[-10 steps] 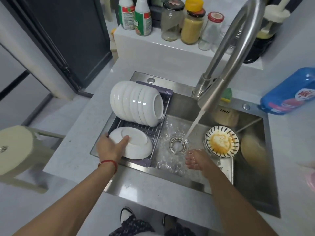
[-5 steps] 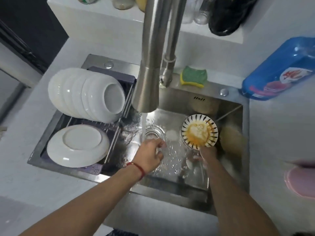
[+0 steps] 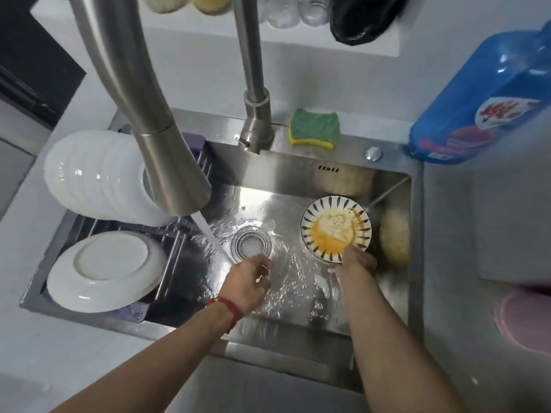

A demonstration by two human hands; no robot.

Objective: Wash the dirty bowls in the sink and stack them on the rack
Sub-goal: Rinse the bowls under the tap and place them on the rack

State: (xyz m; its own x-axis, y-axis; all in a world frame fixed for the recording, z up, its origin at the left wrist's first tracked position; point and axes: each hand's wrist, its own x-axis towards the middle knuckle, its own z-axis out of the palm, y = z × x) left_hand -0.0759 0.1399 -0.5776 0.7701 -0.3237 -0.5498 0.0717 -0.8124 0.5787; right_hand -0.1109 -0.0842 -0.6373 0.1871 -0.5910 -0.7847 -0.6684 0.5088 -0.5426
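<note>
Right hand point(image 3: 356, 260) grips the near rim of the yolk-smeared striped bowl point(image 3: 336, 227) on the sink floor, left hand point(image 3: 249, 280) loosely curled, empty, under the stream point(image 3: 213, 238); tilt it into that flow, steadying the far rim.

- Pale grey countertop point(image 3: 447, 263) surrounds the basin.
- White ledge point(image 3: 298, 34) behind holds jars point(image 3: 286, 13) and a black bag point(image 3: 363, 19).
- Dark cabinet door point(image 3: 32, 64) at far left — light is dim, cool.
</note>
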